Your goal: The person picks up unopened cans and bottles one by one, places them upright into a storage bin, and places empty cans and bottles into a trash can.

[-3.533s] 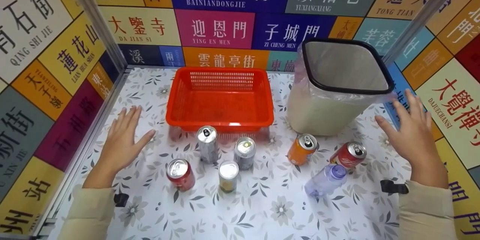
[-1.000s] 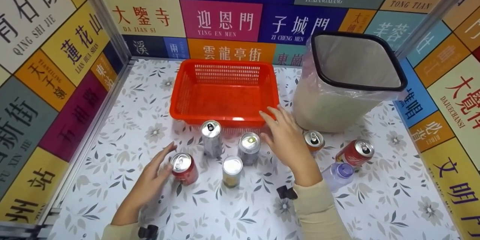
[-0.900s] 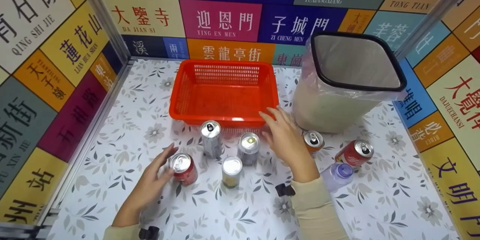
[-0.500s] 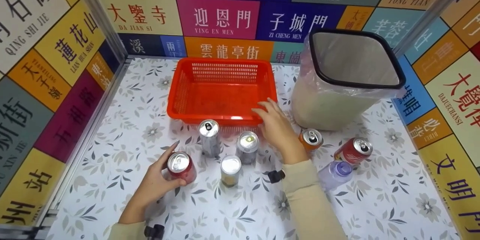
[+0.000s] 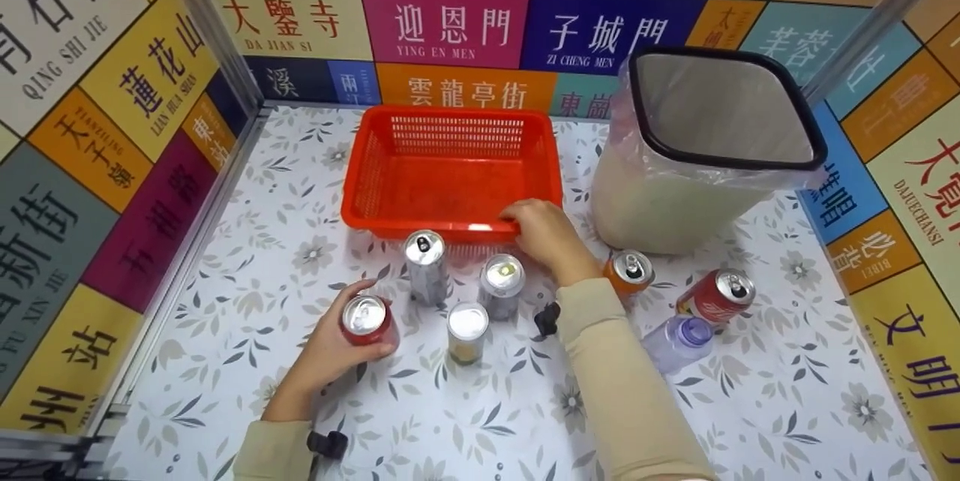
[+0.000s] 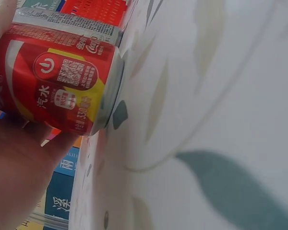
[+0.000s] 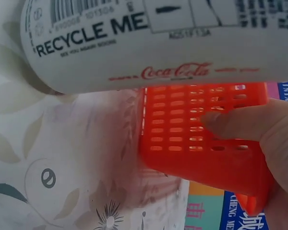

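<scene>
My left hand (image 5: 330, 350) holds a red soda can (image 5: 369, 322), fingers behind it and thumb across its front. Up close in the left wrist view, the red can (image 6: 62, 79) has its base right at the tabletop. My right hand (image 5: 551, 237) grips the front right corner of a red plastic basket (image 5: 397, 226). Its thumb (image 7: 230, 122) presses on the basket's slotted wall (image 7: 170, 120) in the right wrist view, while the other fingers are mostly hidden. A silver can (image 5: 501, 287) stands just left of the right forearm.
A tall silver can (image 5: 426, 272) and a pale can (image 5: 467, 335) stand between the hands. An orange can (image 5: 628, 275), another red can (image 5: 716, 297) and a purple bottle (image 5: 679, 344) are right of my forearm. A lined bin (image 5: 660, 211) stands behind them.
My hands came inward from the table's two sides. The left has gone from beside the red can to curling round it; the right has closed from loosely spread fingers onto the basket's rim.
</scene>
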Tool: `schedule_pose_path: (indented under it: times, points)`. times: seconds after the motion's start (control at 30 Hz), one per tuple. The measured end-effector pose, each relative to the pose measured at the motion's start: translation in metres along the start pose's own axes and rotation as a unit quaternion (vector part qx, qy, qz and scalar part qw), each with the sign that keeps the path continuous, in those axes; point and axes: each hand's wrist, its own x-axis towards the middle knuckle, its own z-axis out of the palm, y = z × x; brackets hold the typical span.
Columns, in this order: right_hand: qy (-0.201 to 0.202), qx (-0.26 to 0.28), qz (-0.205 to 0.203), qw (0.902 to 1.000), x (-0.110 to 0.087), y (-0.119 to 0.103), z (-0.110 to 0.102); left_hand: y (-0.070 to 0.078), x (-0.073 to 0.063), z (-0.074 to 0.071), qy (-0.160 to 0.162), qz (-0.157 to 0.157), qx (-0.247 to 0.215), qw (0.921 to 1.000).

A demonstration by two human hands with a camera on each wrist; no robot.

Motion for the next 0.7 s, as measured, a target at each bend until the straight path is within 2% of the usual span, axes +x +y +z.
schedule_pose_path:
  times: [0.13, 0.23, 0.4, 0.57, 0.7]
  points:
    - [-0.012, -0.059, -0.020, 0.9980, 0.005, 0.000, 0.005, -0.005, 0.001, 0.004, 0.005, 0.003, -0.024, 0.9997]
    - [-0.014, -0.087, -0.016, 0.9960, 0.007, 0.000, 0.008, -0.007, 0.000, 0.006, 0.013, 0.004, -0.030, 0.9994]
    - [-0.015, -0.097, -0.007, 0.9951, 0.010, 0.000, 0.009, -0.007, 0.000, 0.008, 0.025, 0.006, -0.032, 0.9992]
    - [-0.009, -0.108, -0.003, 0.9941, 0.011, 0.000, 0.009, -0.008, 0.001, 0.011, 0.022, 0.031, -0.043, 0.9984]
    - [-0.013, -0.112, -0.005, 0.9936, 0.010, 0.000, 0.008, -0.008, 0.000, 0.013, 0.022, 0.034, -0.044, 0.9982]
